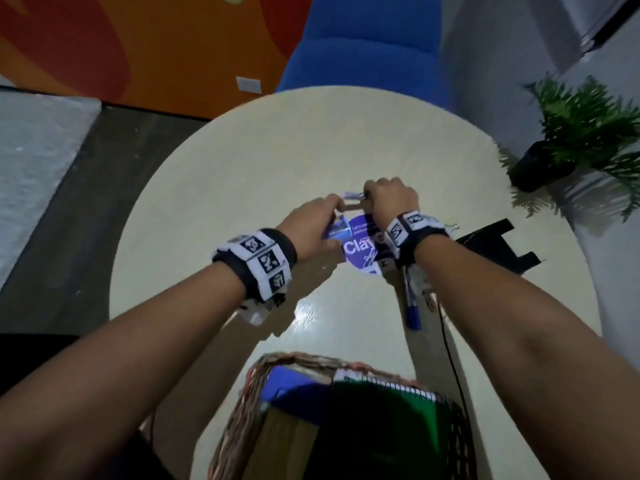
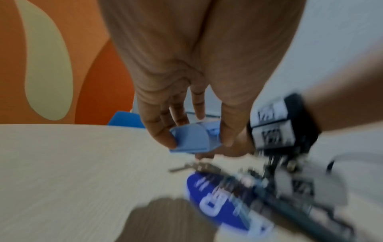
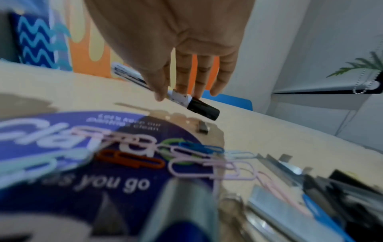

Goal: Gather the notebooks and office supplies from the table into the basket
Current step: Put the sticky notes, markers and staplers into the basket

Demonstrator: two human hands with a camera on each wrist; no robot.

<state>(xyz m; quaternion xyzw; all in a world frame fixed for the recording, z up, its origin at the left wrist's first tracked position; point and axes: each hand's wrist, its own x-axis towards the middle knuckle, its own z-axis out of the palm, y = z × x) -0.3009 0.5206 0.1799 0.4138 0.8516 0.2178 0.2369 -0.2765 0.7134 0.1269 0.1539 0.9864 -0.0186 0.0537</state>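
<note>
Both hands meet over the middle of the round table (image 1: 242,174). My left hand (image 1: 332,206) pinches a light-blue plastic item (image 2: 190,139) between thumb and fingers. My right hand (image 1: 370,197) pinches a white marker with a black cap (image 3: 204,108) just above the tabletop. Several coloured paper clips (image 3: 132,160) lie on a round blue sticker (image 1: 360,247). A blue-capped marker (image 1: 412,310) lies under my right wrist. The woven basket (image 1: 242,410) stands at the near edge, holding a green spiral notebook (image 1: 391,420) and a blue one (image 1: 294,386).
A flat black object (image 1: 498,244) and a binder clip (image 1: 453,226) lie to the right of my right wrist. A thin black cable (image 1: 450,348) runs along the table's right side. A potted plant (image 1: 571,140) and a blue chair (image 1: 363,46) stand beyond the table.
</note>
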